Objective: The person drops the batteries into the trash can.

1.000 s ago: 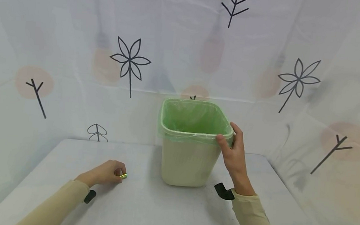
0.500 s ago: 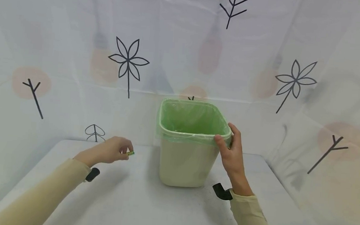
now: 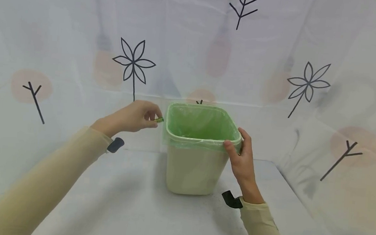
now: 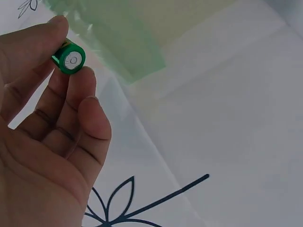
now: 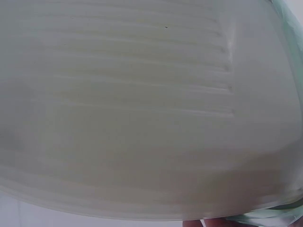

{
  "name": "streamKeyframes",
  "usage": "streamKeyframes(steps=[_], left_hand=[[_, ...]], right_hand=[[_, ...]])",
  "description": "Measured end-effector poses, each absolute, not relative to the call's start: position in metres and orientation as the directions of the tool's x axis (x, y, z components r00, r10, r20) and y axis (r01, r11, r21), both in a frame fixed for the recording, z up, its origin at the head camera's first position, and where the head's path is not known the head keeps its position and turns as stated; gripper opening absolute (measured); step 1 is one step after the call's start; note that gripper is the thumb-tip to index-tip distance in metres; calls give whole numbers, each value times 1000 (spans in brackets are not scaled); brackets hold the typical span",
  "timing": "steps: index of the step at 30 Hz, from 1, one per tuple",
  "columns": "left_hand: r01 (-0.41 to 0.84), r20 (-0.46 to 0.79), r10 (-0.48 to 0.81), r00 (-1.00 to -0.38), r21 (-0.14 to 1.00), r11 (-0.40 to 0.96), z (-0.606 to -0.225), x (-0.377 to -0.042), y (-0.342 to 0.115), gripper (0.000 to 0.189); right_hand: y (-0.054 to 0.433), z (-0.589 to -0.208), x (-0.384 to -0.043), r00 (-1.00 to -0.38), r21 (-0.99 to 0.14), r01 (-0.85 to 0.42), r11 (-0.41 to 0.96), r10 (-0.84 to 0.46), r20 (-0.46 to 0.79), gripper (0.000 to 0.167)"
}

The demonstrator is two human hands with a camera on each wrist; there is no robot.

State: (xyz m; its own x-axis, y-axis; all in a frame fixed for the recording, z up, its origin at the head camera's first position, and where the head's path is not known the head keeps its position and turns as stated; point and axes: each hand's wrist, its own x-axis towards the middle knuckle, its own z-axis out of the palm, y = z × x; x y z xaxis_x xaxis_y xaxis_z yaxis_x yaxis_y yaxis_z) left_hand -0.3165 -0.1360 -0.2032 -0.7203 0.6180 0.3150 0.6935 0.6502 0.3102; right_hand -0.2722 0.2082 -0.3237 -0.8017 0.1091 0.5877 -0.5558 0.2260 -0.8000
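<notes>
My left hand (image 3: 135, 116) pinches a small green battery (image 3: 159, 120) between thumb and fingers, just left of the bin's rim and above table height. In the left wrist view the battery's (image 4: 71, 57) flat silvery end faces the camera. A pale trash bin (image 3: 194, 169) stands upright on the table, lined with a green plastic bag (image 3: 200, 122) folded over its rim. My right hand (image 3: 243, 163) grips the bin's right front rim, thumb in front and fingers at the side. The bin's ribbed wall (image 5: 142, 118) fills most of the right wrist view; only fingertips show at its bottom.
The bin rests on a white table (image 3: 129, 208), near its back edge. Behind and on both sides hangs a white cloth (image 3: 186, 41) printed with plants and peach spots. Each wrist carries a black strap piece (image 3: 232, 200).
My left hand has lifted the battery off the table, moving up and right to beside the bin's rim. The right hand keeps its grip on the bin, which stays in place.
</notes>
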Motion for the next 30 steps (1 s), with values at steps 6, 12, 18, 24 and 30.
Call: streamKeyframes(steps=[6,12,18,24,30], left_hand=[[705,322,627,-709,296,645,-181,-325,-111,18],[724,302,658,-690,308,618,-179,-334,-86,20],[721,272,671,-690,337,605,-188,-345,-62,20],[715,233,683,-693,345,608,-196,-352,-43,21],[718,233,689,-687,363,593,-202,-355,-31,19]], right_hand=[[208,-323,-273,-801,-799,-555,230,110,588,61],[208,-323,-273,-805,-803,-547,236,114,582,62],[208,-323,-273,-812,-810,-535,241,118,572,61],[209,-323,-273,-818,-817,-526,236,121,562,60],[209,-324,-272,-820,-818,-524,239,120,560,61]])
